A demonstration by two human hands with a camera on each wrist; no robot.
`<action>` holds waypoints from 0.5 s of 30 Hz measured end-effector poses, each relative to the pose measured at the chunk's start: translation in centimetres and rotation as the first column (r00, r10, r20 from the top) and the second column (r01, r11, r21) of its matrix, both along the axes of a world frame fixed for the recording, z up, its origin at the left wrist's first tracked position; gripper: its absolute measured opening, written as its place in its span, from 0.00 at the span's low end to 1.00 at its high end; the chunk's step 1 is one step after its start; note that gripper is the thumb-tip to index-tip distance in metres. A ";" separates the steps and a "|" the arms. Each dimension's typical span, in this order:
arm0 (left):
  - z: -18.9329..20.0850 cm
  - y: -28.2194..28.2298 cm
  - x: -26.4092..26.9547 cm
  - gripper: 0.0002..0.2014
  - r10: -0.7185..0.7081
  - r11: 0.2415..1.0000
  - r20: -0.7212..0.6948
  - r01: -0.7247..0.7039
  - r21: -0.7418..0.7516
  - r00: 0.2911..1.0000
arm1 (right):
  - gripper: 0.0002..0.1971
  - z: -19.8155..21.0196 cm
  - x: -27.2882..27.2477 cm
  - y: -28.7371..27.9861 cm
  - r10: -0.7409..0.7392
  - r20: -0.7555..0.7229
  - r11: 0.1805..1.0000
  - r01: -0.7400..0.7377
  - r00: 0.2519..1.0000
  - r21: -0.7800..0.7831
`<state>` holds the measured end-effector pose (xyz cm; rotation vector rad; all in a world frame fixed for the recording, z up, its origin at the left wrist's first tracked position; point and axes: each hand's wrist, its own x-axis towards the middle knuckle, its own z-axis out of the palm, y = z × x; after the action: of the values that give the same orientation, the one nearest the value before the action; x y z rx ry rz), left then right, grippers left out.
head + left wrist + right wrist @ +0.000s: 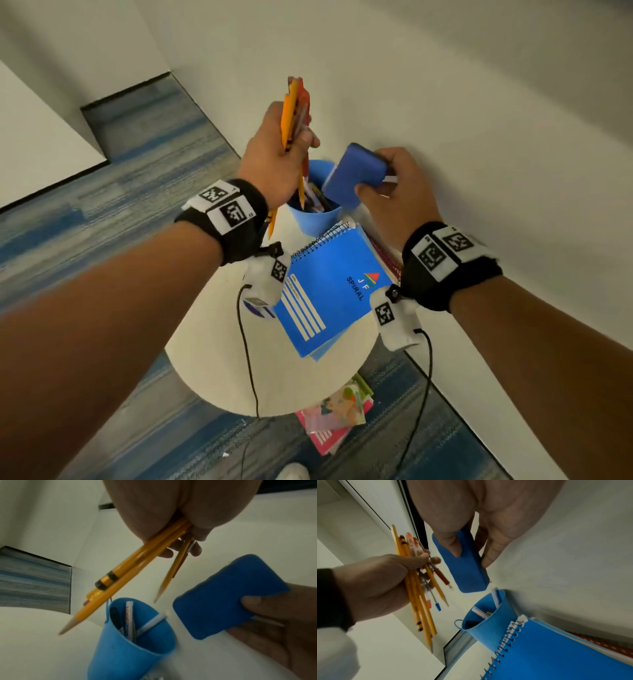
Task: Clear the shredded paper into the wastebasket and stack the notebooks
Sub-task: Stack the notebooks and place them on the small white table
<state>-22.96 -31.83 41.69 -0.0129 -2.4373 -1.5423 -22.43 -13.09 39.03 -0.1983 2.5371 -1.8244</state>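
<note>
My left hand (274,161) gripped a bundle of pencils (289,116); my right hand (397,192) pinched the blue eraser block (352,173). Mid-frame, the blue notebook (332,291) looked light and floppy, best held by its spiral edge.

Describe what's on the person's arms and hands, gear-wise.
Both forearms are bare, no sleeves or gloves. Each wrist carries a wide black fabric band with white patches printed with black square fiducial markers. Under each wrist hangs a small white camera pod, also tagged with a marker, fixed by a black knob. A thin black cable trails down from each pod. The hands wear nothing.
</note>
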 end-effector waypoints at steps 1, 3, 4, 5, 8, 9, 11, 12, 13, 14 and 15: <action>0.3 0.0 -1.0 0.15 0.001 1.000 -0.008 -0.001 -0.014 1.000 | 0.16 0.1 -0.6 -0.4 -0.007 -0.011 1.000 0.007 1.000 0.001; 0.3 -0.5 -2.7 0.17 -0.004 0.999 0.003 0.004 -0.039 1.000 | 0.18 0.0 -1.9 -1.7 -0.013 -0.033 0.999 0.014 0.999 0.042; -0.1 -0.9 -3.3 0.18 -0.005 0.999 0.025 0.006 -0.046 1.000 | 0.18 -0.3 -2.5 -2.2 -0.018 -0.039 0.997 0.021 0.999 0.075; -0.6 -1.2 -3.7 0.19 -0.003 0.999 0.045 0.005 -0.046 0.999 | 0.19 -0.5 -3.0 -2.8 -0.020 -0.042 0.994 0.024 0.999 0.106; -2.8 -1.7 -4.5 0.21 -0.048 0.998 0.090 0.052 -0.044 0.995 | 0.18 -1.5 -4.1 -3.9 -0.008 -0.058 0.974 0.021 0.998 0.223; -3.3 -1.6 -4.7 0.21 -0.064 0.997 0.111 0.069 -0.045 0.992 | 0.17 -1.8 -4.4 -4.0 0.002 -0.061 0.962 0.015 0.998 0.274; -4.2 -1.4 -5.2 0.19 -0.076 0.996 0.141 0.082 -0.037 0.987 | 0.16 -2.6 -4.6 -4.4 0.047 -0.021 0.932 -0.037 0.999 0.360; -4.4 -1.4 -5.5 0.17 -0.083 0.996 0.152 0.087 -0.021 0.985 | 0.16 -2.8 -4.7 -4.8 0.070 0.006 0.915 -0.067 0.998 0.399; -4.3 -1.1 -5.8 0.16 -0.090 0.995 0.166 0.094 -0.015 0.982 | 0.16 -2.8 -4.7 -5.0 0.083 0.036 0.894 -0.091 0.996 0.438; -4.3 -1.0 -6.3 0.14 -0.094 0.995 0.181 0.099 -0.018 0.979 | 0.16 -2.9 -4.7 -5.2 0.083 0.068 0.874 -0.105 0.994 0.475; -4.2 -0.9 -6.8 0.12 -0.096 0.995 0.189 0.100 -0.014 0.977 | 0.16 -3.0 -4.7 -5.5 0.078 0.094 0.854 -0.115 0.993 0.507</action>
<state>-29.71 -32.68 37.48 0.0083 -2.6370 -1.6243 -27.15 -18.55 36.07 -0.2383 2.7853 -1.0397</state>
